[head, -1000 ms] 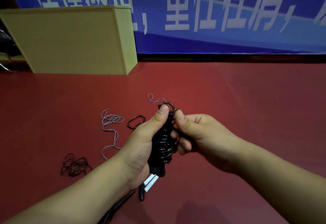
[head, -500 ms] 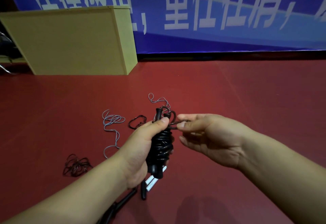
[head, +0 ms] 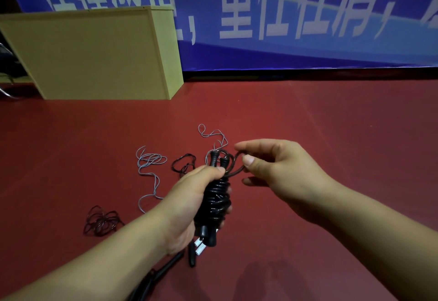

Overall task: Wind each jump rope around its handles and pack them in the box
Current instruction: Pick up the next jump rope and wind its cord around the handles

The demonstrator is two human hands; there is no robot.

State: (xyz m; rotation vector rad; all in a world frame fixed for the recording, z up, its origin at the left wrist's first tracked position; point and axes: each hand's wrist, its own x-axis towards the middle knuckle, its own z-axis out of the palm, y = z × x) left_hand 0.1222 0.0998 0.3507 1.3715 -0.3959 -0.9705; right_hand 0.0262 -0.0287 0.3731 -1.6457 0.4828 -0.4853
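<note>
Fingers (head: 208,174) of the left hand (head: 187,206) are wrapped tight around a black jump rope (head: 216,202), wound in coils around its two handles and held upright, with the handle tips poking out above the thumb. Just to the right, the right hand (head: 279,170) pinches the rope's last free loop (head: 233,168) between thumb and forefinger, the loop curving back to the bundle. Below the left hand, on the red floor (head: 331,146), lie two white handles (head: 199,247) and some black handles (head: 192,257), partly hidden by the wrist. Left of the forearm sits a dark tangled rope (head: 102,221). Farther out, a pale grey rope (head: 148,172) trails in loose loops, a small black coil (head: 183,164) lies beside it, and another grey strand (head: 213,134) curls behind the bundle. Well beyond, at the upper left, stands the tan box (head: 94,54), and a blue banner (head: 308,16) with large white characters spans the back
</note>
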